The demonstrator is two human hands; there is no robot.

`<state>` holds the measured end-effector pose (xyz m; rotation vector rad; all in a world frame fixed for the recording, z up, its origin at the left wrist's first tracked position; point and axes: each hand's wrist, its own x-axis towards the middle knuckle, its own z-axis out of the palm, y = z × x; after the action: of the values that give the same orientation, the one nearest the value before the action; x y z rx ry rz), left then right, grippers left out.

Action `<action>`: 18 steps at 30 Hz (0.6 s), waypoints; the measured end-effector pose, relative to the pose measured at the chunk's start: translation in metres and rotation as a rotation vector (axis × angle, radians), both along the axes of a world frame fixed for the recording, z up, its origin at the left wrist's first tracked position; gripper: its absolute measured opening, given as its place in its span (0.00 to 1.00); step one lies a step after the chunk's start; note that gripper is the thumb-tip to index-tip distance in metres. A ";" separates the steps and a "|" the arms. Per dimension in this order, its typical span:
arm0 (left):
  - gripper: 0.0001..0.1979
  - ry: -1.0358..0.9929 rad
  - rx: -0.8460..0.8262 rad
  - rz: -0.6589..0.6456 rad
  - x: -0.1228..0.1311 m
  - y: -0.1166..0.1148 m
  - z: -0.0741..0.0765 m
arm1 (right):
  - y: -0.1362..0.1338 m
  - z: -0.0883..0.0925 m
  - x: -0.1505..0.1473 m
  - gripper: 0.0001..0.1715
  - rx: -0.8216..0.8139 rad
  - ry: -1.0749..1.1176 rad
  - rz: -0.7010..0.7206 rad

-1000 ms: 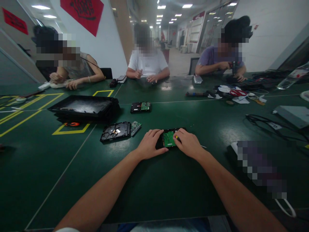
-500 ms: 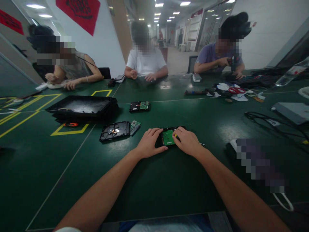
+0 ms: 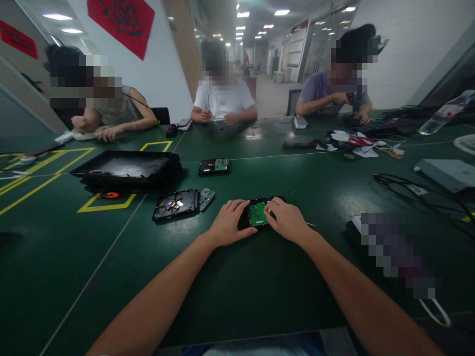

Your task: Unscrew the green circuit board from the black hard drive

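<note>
A black hard drive [image 3: 260, 212] lies board side up on the green table, its green circuit board showing between my hands. My left hand [image 3: 228, 222] rests on the drive's left edge, fingers curled over it and holding it down. My right hand [image 3: 286, 218] covers the drive's right side, pinched round a small screwdriver [image 3: 270, 211] with a yellow handle, whose thin tip sticks out to the right of the hand.
An opened hard drive [image 3: 173, 204] with a loose green board [image 3: 207, 198] lies to the left; another drive [image 3: 214, 166] and a black tray [image 3: 128, 168] sit behind. Three people work across the table. Black cables [image 3: 415, 190] and a grey box [image 3: 449, 173] are at the right.
Both hands stay on the drive with only slight shifts; the view has swayed a little.
</note>
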<state>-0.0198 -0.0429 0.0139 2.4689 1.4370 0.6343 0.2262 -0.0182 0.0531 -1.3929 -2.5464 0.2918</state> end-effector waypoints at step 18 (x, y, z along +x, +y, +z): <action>0.49 -0.018 -0.026 -0.013 -0.001 -0.001 0.001 | 0.008 0.000 0.020 0.10 0.042 0.043 -0.065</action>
<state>-0.0208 -0.0437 0.0145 2.4444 1.4128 0.6299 0.2464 -0.0102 0.0530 -1.4348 -2.4536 0.2522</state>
